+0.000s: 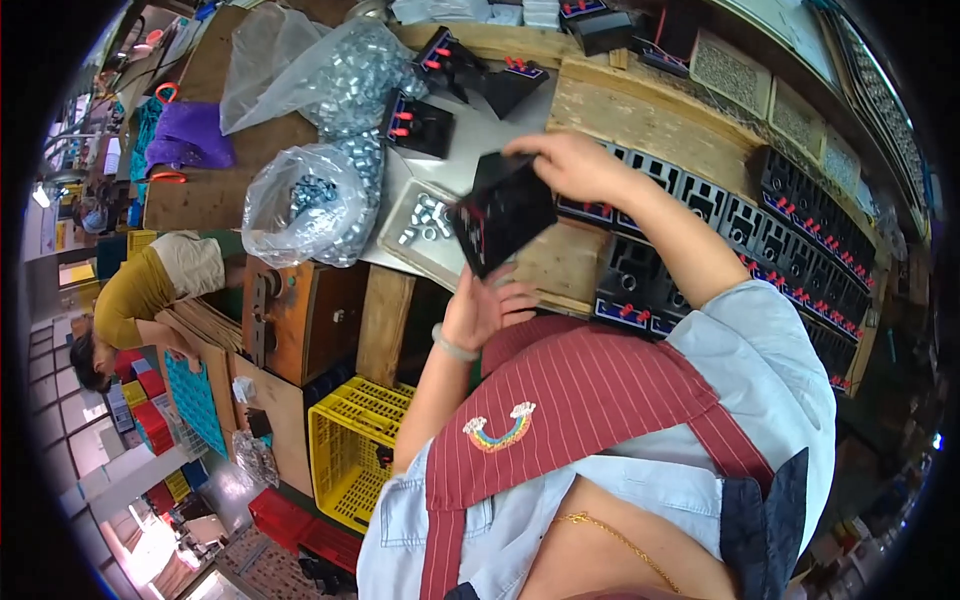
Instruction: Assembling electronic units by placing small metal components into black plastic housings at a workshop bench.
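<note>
— Black plastic housing [500, 210] is being held up above the workbench [620, 110], tilted, with its red-marked face turned toward the camera. It is being gripped along the top edge by the right hand [575, 165], whose fingers are curled closed over it; the lower corner is being met by the left hand [490, 305], half open, fingertips just touching.

— So a slip is being risked at that lower corner?

— It is judged so. With only a light touch being given from below, the housing could be tipped out of the upper grip and dropped onto the small tray of metal nuts [425, 225] just beside it, and the nuts scattered.

— And further out?

— Clear bags of nuts [310, 200] are being kept at the bench edge, above a yellow crate [350, 450]; they could be nudged over. Rows of finished black housings [800, 240] are being stacked to the right, near the elbow, where they could be knocked.
</note>
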`<control>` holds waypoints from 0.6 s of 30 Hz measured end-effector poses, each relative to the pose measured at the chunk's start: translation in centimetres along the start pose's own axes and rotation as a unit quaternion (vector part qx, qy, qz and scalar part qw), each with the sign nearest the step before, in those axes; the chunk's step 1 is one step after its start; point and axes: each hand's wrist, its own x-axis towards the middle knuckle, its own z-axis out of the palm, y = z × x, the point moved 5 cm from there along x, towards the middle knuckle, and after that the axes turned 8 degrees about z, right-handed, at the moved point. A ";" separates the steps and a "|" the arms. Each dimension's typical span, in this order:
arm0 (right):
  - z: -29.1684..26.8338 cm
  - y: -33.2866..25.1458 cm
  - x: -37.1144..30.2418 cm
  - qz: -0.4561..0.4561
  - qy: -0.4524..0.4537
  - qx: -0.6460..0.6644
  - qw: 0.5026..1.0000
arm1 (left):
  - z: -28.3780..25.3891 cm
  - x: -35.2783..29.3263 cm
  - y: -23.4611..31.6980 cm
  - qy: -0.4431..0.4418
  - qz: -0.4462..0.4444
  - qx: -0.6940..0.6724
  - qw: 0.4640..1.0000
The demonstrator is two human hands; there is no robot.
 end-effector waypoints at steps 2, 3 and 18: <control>0.3 -4.0 -3.1 0.026 -0.113 -0.029 0.993 | 2.6 1.5 -0.9 -0.035 -0.059 -0.060 0.996; 0.5 -4.2 -4.7 0.012 -0.089 -0.070 0.994 | 4.3 2.8 -1.1 -0.096 -0.084 -0.108 0.986; 0.1 -6.7 -16.6 0.024 0.036 0.204 0.978 | 7.7 2.3 -7.6 0.019 0.088 -0.175 0.981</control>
